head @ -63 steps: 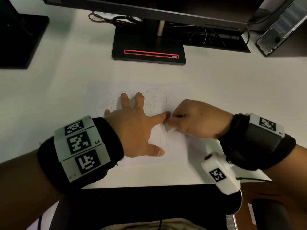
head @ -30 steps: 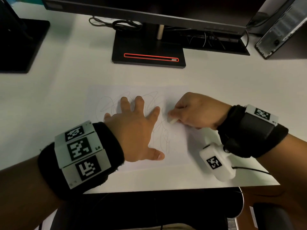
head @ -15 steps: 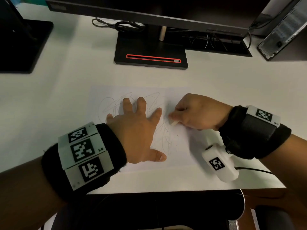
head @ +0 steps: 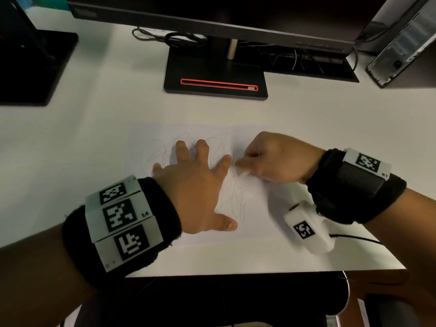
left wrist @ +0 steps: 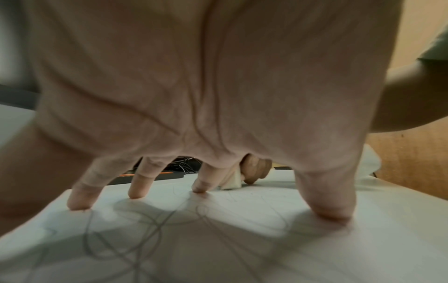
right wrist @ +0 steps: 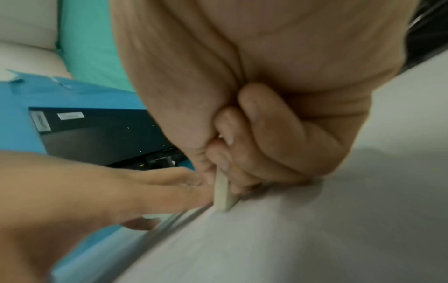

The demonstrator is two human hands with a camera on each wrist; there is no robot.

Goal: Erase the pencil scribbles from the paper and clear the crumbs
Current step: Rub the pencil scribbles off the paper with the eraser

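The left hand [head: 195, 185] lies nearest, flat on the paper [head: 257, 218], with its fingers [left wrist: 137, 188] spread wide and the tips pressing down. That is probably to stop the sheet from sliding while it gets rubbed. Just beside its first finger, the right hand [head: 273, 159] pinches a small white eraser [head: 243, 173] between thumb and fingers, with the rest curled in. The eraser's bottom edge touches the paper, tilted, so a corner can scrub the lines. Pencil scribbles [head: 236, 199] show under and around the left hand, so most of the job looks not yet done. I cannot make out any crumbs. Farther back on the desk [head: 94, 119] stands a black monitor stand [head: 215, 76].
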